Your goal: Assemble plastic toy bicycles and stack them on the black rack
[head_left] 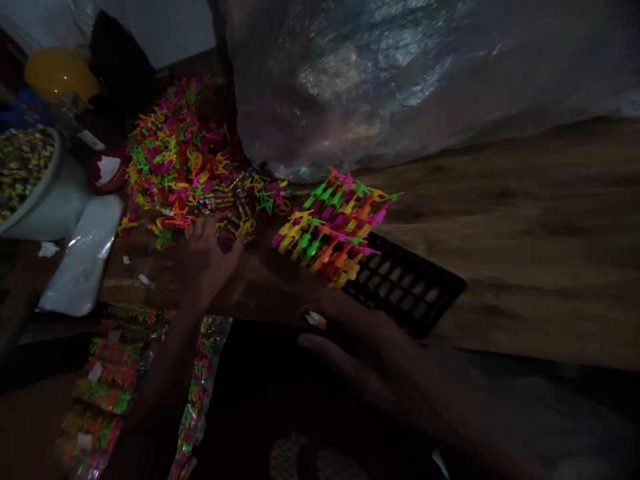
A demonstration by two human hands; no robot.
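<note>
My left hand (210,257) lies palm down on the wooden table (525,253), fingers stretched out and touching the near edge of a heap of small colourful plastic pieces (175,153). It holds nothing that I can see. My right hand (355,347) rests in shadow at the near corner of a black grid tray (410,287), thumb and finger apart. Rows of pink, green, yellow and orange pieces (335,223) stand in the tray's far half. The light is very dim.
A big clear plastic bag (400,73) fills the back. At the left stand a white bowl of small pieces (45,193), a yellow round object (60,73) and a white packet (85,260). Sealed strips of packed pieces (110,387) hang at the near left.
</note>
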